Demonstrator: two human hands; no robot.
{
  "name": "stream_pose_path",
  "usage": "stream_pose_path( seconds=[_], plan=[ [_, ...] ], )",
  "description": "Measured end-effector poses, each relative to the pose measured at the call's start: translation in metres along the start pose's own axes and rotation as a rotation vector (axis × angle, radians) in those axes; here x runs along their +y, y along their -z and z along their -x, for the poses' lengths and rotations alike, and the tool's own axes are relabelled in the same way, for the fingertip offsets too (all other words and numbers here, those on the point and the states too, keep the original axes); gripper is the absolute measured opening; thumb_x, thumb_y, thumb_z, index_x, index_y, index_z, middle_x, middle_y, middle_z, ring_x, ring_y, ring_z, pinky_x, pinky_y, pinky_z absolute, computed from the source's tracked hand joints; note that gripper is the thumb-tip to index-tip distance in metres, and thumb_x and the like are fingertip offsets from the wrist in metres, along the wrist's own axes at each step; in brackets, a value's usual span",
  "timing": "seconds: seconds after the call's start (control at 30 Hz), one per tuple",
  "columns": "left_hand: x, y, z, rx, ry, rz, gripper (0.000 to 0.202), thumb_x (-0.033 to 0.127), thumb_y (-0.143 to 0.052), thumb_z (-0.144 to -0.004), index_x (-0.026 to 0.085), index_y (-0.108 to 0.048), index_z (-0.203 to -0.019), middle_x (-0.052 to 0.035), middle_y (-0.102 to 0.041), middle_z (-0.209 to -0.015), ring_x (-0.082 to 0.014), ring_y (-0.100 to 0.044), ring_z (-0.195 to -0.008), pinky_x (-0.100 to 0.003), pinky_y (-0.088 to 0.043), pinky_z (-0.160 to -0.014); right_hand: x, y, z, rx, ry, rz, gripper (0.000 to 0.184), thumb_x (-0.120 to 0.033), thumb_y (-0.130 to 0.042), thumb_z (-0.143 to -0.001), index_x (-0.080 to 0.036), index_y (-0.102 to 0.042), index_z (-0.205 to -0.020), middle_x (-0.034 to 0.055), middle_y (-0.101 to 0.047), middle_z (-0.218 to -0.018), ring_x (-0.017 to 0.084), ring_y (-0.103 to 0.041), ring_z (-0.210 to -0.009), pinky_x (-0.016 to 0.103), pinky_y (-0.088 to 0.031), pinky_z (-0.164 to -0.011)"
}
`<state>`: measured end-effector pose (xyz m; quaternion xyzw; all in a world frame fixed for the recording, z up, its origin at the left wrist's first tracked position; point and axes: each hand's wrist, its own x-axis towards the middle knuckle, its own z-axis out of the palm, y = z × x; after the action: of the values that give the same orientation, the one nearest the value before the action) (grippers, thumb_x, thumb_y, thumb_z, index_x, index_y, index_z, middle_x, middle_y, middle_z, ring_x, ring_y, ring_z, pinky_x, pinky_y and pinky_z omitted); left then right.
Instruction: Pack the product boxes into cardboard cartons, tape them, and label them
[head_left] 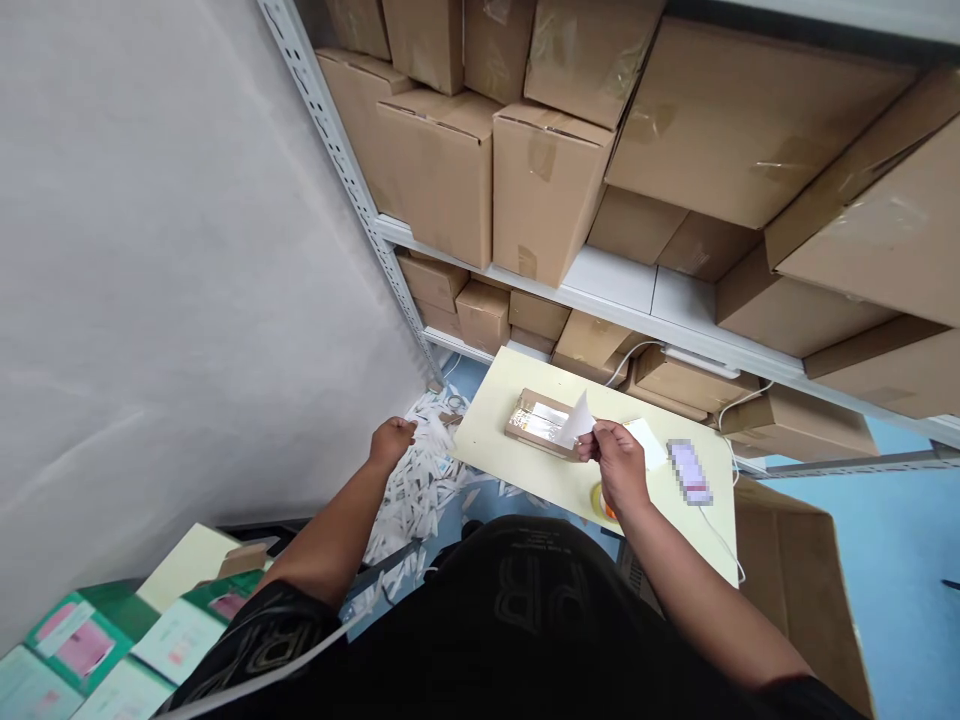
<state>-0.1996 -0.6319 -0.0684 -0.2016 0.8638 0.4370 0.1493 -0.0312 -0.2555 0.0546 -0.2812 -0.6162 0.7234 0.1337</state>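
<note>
My right hand (pixel 619 462) is closed in a pinch on a small white paper slip (pixel 577 420) held just above a small taped cardboard parcel (pixel 540 422). The parcel lies flat on a pale yellow table (pixel 517 470). My left hand (pixel 390 441) hangs off the table's left edge, fingers curled in, above a heap of white paper strips (pixel 415 490) on the floor; whether it holds anything is hidden. A roll of tape (pixel 602 503) shows partly under my right wrist.
A blurred phone (pixel 690 472) with a white cable lies on the table's right part beside a white label (pixel 646 442). Metal shelving (pixel 637 305) stacked with cardboard boxes stands behind. An open carton (pixel 802 580) sits at right; green and pink packets (pixel 82 645) lie at lower left.
</note>
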Motion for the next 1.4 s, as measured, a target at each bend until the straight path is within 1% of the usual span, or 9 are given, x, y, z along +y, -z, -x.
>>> stream_pose_path(
  seconds=[0.2,0.33,0.43,0.53,0.73,0.93,1.17,1.3,1.4],
  plan=[
    [0.015,0.006,-0.019,0.075,-0.118,-0.132,0.007,0.029,-0.063,-0.079,0.021,-0.062,-0.080,-0.0056,-0.071,-0.081,-0.0240,-0.067,-0.084,-0.030,-0.047,-0.074,0.005,-0.002,0.002,0.044,-0.067,-0.037,0.024,-0.041,-0.077,-0.078,-0.019,-0.071,-0.087,0.0060,-0.077,-0.081,0.020,-0.071,-0.069,0.035,-0.058,-0.068],
    [0.065,-0.030,0.021,-0.407,-0.252,0.125,0.031,0.046,-0.063,-0.083,0.018,-0.068,-0.096,-0.0066,-0.074,-0.089,-0.0222,-0.069,-0.080,-0.030,-0.051,-0.071,0.009,0.000,0.000,-0.018,-0.088,0.025,0.016,-0.030,-0.073,-0.071,-0.019,-0.074,-0.083,0.0029,-0.073,-0.071,0.021,-0.070,-0.066,0.036,-0.057,-0.069],
    [0.101,-0.062,0.063,-0.842,-0.121,0.314,0.051,0.064,-0.061,-0.085,0.016,-0.068,-0.099,-0.0115,-0.075,-0.098,-0.0238,-0.072,-0.083,-0.032,-0.054,-0.068,0.011,0.005,-0.002,-0.131,-0.015,0.131,0.015,-0.026,-0.065,-0.069,-0.021,-0.075,-0.079,0.0002,-0.071,-0.070,0.018,-0.065,-0.062,0.033,-0.054,-0.068],
    [0.121,-0.086,0.094,-0.992,-0.099,0.371,0.048,0.062,-0.071,-0.079,0.017,-0.067,-0.094,-0.0071,-0.073,-0.087,-0.0192,-0.069,-0.074,-0.030,-0.053,-0.066,0.014,0.012,-0.006,-0.200,0.076,0.255,0.014,-0.027,-0.062,-0.073,-0.021,-0.074,-0.078,-0.0003,-0.069,-0.075,0.016,-0.062,-0.066,0.030,-0.049,-0.066],
    [0.133,-0.110,0.102,-0.776,-0.335,0.253,0.022,0.039,-0.074,-0.080,0.018,-0.065,-0.082,0.0011,-0.064,-0.061,-0.0138,-0.060,-0.058,-0.025,-0.047,-0.058,0.029,0.024,-0.039,-0.078,0.135,0.593,0.015,-0.026,-0.058,-0.074,-0.023,-0.070,-0.082,-0.0023,-0.066,-0.075,0.017,-0.058,-0.069,0.028,-0.044,-0.066],
    [0.150,-0.148,0.077,-0.407,-0.632,-0.358,0.015,0.029,-0.060,-0.093,0.019,-0.069,-0.086,-0.0038,-0.075,-0.085,-0.0182,-0.069,-0.081,-0.027,-0.050,-0.073,0.058,0.018,-0.088,-0.097,0.241,0.936,0.026,-0.015,-0.048,-0.083,-0.022,-0.071,-0.093,0.0050,-0.071,-0.097,0.022,-0.064,-0.092,0.032,-0.049,-0.085],
    [0.147,-0.188,0.064,-0.310,-0.696,-0.653,0.020,0.021,-0.051,-0.098,0.015,-0.068,-0.104,-0.0155,-0.072,-0.110,-0.0278,-0.067,-0.104,-0.037,-0.050,-0.089,0.098,0.005,-0.107,-0.164,0.368,1.342,0.034,-0.004,-0.050,-0.086,-0.017,-0.069,-0.111,0.0141,-0.064,-0.110,0.027,-0.057,-0.104,0.036,-0.043,-0.095],
    [0.137,-0.186,0.063,-0.178,-0.768,-0.640,0.027,0.028,-0.056,-0.095,0.016,-0.064,-0.118,-0.0170,-0.065,-0.123,-0.0316,-0.060,-0.118,-0.041,-0.048,-0.100,0.098,0.013,-0.104,-0.021,0.348,1.333,0.024,-0.019,-0.055,-0.091,-0.017,-0.066,-0.111,0.0164,-0.060,-0.113,0.032,-0.053,-0.108,0.042,-0.043,-0.096],
    [0.128,-0.177,0.058,-0.082,-0.733,-0.479,0.043,0.038,-0.061,-0.093,0.015,-0.059,-0.129,-0.0190,-0.060,-0.134,-0.0329,-0.055,-0.128,-0.042,-0.045,-0.107,0.098,0.034,-0.099,0.131,0.209,1.081,0.035,-0.036,-0.057,-0.091,-0.018,-0.062,-0.120,0.0160,-0.058,-0.122,0.031,-0.055,-0.111,0.041,-0.045,-0.096]
  ],
)
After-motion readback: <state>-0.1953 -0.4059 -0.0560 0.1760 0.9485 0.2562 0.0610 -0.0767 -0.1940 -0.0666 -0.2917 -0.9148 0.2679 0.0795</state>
